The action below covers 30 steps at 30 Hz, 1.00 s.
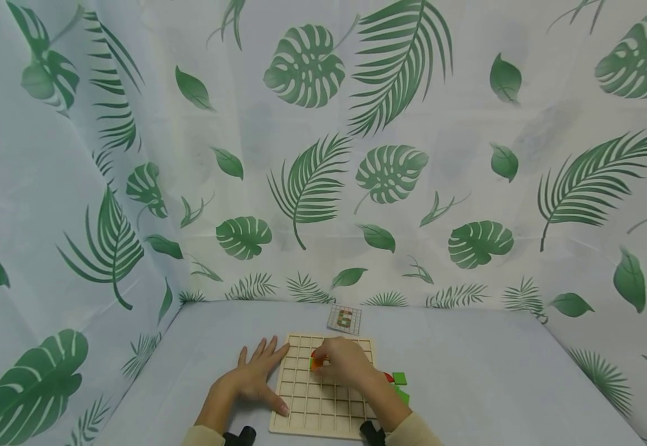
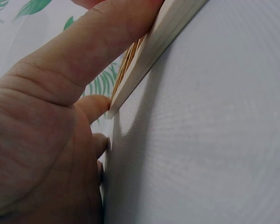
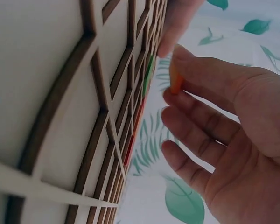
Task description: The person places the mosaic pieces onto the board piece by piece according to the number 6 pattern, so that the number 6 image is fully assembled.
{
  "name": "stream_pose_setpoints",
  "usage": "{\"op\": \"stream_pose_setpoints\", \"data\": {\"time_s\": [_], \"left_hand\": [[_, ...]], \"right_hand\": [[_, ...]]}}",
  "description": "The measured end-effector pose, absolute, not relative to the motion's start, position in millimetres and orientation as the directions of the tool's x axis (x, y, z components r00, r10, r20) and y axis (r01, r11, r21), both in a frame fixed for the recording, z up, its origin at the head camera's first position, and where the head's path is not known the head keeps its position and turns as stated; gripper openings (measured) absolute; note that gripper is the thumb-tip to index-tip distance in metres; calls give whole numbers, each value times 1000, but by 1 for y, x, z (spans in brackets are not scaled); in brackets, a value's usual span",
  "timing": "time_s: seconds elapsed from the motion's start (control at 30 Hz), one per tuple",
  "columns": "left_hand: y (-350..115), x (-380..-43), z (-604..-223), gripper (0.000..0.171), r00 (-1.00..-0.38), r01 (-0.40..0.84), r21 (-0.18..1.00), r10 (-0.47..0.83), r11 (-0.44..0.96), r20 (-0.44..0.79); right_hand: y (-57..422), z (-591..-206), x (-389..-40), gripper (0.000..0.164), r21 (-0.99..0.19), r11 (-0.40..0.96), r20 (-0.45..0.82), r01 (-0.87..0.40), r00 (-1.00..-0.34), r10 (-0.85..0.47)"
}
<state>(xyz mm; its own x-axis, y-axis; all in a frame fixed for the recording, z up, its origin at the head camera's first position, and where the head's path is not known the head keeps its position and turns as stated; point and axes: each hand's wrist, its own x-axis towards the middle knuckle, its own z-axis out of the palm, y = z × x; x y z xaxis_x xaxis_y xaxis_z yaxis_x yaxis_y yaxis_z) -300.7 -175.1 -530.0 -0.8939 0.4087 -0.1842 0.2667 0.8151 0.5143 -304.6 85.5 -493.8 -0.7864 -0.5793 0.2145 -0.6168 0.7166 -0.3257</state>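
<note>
Steadying the gridded wooden board (image 1: 307, 406) matters; the left hand (image 1: 252, 376), fingers spread, rests at its edge; the right hand (image 1: 347, 360) pinches an orange tile (image 3: 176, 85) just above it, best lowered level and square; the picture card (image 1: 345, 319) beyond merits a glance first.

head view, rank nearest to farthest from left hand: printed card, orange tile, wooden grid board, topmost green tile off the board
1. Wooden grid board: left edge touches left hand
2. Orange tile: in right hand, over the board
3. Printed card: beyond the board's far edge
4. Topmost green tile: right of the board
</note>
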Motion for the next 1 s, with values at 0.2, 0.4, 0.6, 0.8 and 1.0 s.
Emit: {"op": "stream_pose_setpoints", "data": {"time_s": [0.2, 0.4, 0.6, 0.8, 1.0], "left_hand": [[-177, -302, -532, 138, -890, 281, 513, 420, 811, -177], [-176, -300, -530, 137, -890, 279, 514, 420, 811, -180], [-174, -298, -529, 136, -892, 275, 510, 415, 815, -182], [-175, -298, -529, 136, -892, 271, 516, 414, 813, -184], [-176, -301, -531, 136, -889, 274, 519, 419, 810, -184]], "right_hand": [[85, -499, -305, 12, -335, 720, 162, -607, -790, -591], [85, -502, -306, 13, -328, 706, 153, -628, -772, -616], [83, -501, -305, 14, -320, 704, 135, -634, -766, -629], [78, -501, -304, 15, -299, 706, 133, -641, -761, -635], [75, -499, -303, 17, -324, 721, 111, -612, -781, -614]]}}
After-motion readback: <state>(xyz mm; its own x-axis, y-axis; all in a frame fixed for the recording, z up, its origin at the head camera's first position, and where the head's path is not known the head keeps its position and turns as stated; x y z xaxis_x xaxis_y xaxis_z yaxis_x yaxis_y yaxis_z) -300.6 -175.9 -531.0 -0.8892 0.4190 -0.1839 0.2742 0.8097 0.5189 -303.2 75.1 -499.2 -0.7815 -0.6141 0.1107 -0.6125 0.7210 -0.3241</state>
